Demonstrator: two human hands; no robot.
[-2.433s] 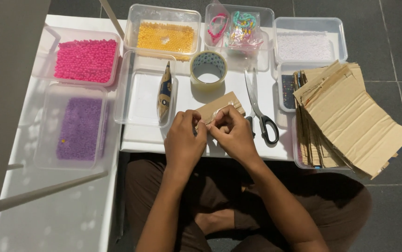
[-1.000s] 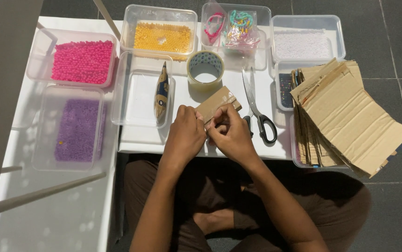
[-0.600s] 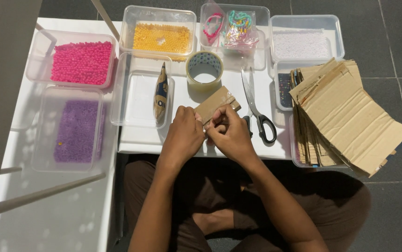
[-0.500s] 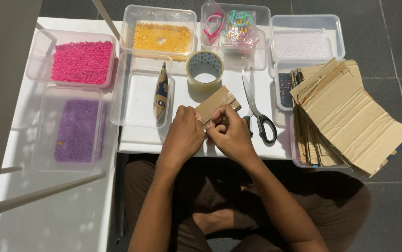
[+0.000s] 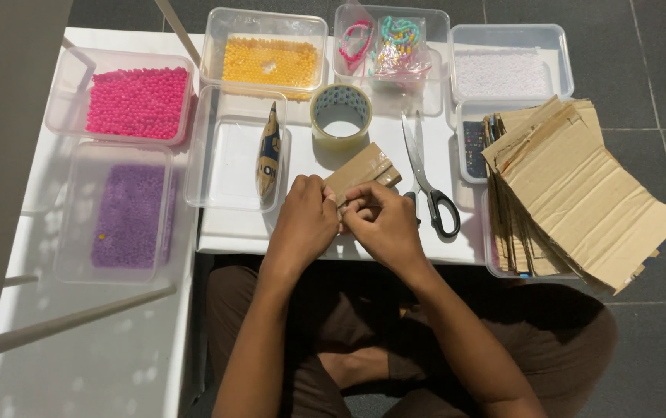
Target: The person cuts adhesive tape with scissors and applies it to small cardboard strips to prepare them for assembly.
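At centre frame, the left hand (image 5: 302, 226) and right hand (image 5: 385, 224) pinch the near end of a small cardboard strip (image 5: 361, 170), its long axis slanting toward the upper right, between the tape roll (image 5: 340, 116) and scissors (image 5: 428, 179).

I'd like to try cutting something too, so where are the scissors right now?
In the head view, the scissors lie on the white table just right of the right hand, black handles toward the person, between the tape roll and the cardboard stack.
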